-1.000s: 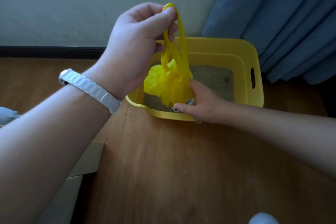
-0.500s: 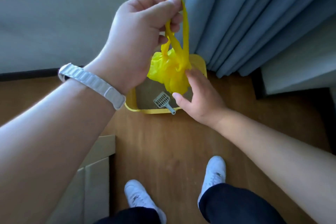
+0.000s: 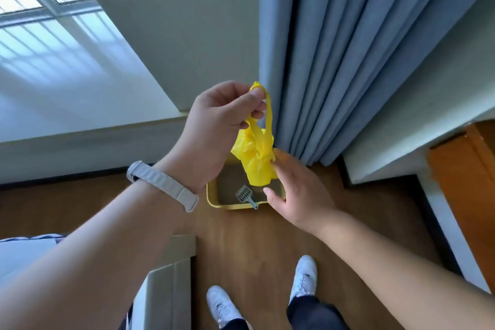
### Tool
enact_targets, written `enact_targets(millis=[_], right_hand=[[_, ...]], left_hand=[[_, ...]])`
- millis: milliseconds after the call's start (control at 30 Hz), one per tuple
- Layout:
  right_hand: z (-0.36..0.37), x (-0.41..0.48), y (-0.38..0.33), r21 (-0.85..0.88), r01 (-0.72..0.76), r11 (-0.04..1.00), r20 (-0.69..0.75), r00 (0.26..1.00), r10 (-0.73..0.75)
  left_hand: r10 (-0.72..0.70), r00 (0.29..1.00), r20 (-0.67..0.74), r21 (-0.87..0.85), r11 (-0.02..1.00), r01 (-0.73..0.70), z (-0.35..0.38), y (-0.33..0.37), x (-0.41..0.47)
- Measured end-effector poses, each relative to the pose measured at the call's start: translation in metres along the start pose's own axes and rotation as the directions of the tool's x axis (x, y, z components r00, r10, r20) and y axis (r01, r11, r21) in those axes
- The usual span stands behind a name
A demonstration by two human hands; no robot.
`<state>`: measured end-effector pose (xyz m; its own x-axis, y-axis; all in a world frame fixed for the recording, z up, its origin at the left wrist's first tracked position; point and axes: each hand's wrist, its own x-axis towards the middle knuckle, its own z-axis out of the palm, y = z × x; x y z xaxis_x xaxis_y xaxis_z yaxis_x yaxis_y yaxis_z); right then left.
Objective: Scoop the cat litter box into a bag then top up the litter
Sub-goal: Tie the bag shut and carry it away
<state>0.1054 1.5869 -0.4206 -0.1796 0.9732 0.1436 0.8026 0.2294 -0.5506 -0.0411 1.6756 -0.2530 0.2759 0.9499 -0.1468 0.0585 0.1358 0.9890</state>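
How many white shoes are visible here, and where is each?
2. One white sneaker stands on the brown wooden floor at the bottom centre; the second white sneaker stands to its right, slightly further forward. No others seem hidden.

A: How much of the litter box (image 3: 213, 198) shows?
B: Only its near left corner; the yellow bag (image 3: 254, 161) and right hand (image 3: 297, 193) hide the rest.
A: And inside the bag?
B: Cannot tell; it is crumpled and opaque. The cardboard box (image 3: 166, 289), near left, runs off the bottom edge.
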Motion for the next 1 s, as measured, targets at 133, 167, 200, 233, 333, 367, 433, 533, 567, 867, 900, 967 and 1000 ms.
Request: enact_targets(millis=[133, 167, 200, 233, 333, 367, 433, 533, 567, 867, 900, 967, 1000], right_hand=[[-0.059, 0.007, -0.026, 0.036, -0.020, 0.999, -0.070, 0.997, 0.022], [-0.073, 0.009, -0.031, 0.055, -0.011, 0.998, -0.089, 0.996, 0.016], [-0.086, 0.010, -0.035, 0.068, 0.003, 0.998, -0.102, 0.995, 0.004], [-0.098, 0.012, -0.040, 0.066, 0.016, 0.998, -0.116, 0.993, -0.009], [-0.125, 0.013, -0.049, 0.032, 0.043, 0.999, -0.157, 0.987, -0.037], [-0.132, 0.012, -0.053, 0.029, 0.046, 0.999, -0.160, 0.986, -0.041], [-0.144, 0.010, -0.059, 0.014, 0.054, 0.998, -0.172, 0.984, -0.051], [-0.157, 0.005, -0.069, -0.027, 0.055, 0.998, -0.200, 0.978, -0.059], [-0.160, 0.002, -0.074, -0.041, 0.044, 0.998, -0.213, 0.976, -0.052], [-0.165, -0.034, -0.139, -0.096, -0.115, 0.989, -0.450, 0.891, 0.060], [-0.162, -0.038, -0.147, -0.097, -0.133, 0.986, -0.469, 0.880, 0.072], [-0.155, -0.047, -0.163, -0.092, -0.172, 0.981, -0.508, 0.855, 0.103], [-0.151, -0.052, -0.170, -0.087, -0.201, 0.976, -0.521, 0.844, 0.127]], left_hand=[[0.010, 0.999, -0.040, -0.064, 0.998, -0.012, 0.014, 0.062, -0.019], [0.018, 0.999, -0.048, -0.086, 0.996, -0.022, 0.017, 0.075, -0.022], [0.031, 0.998, -0.054, -0.104, 0.994, -0.036, 0.019, 0.088, -0.025], [0.049, 0.997, -0.059, -0.113, 0.992, -0.055, 0.022, 0.100, -0.027], [0.104, 0.993, -0.048, -0.119, 0.987, -0.109, 0.027, 0.126, -0.036], [0.115, 0.992, -0.042, -0.130, 0.984, -0.120, 0.028, 0.133, -0.039], [0.129, 0.991, -0.031, -0.156, 0.979, -0.132, 0.032, 0.147, -0.046], [0.149, 0.989, -0.004, -0.177, 0.973, -0.148, 0.037, 0.164, -0.055], [0.156, 0.988, 0.015, -0.181, 0.972, -0.151, 0.038, 0.169, -0.058], [0.249, 0.939, 0.237, -0.218, 0.956, -0.198, 0.016, 0.199, -0.086], [0.258, 0.928, 0.269, -0.214, 0.955, -0.204, 0.010, 0.199, -0.088], [0.262, 0.906, 0.332, -0.214, 0.957, -0.198, -0.002, 0.199, -0.093], [0.256, 0.898, 0.359, -0.211, 0.959, -0.189, -0.006, 0.199, -0.096]])
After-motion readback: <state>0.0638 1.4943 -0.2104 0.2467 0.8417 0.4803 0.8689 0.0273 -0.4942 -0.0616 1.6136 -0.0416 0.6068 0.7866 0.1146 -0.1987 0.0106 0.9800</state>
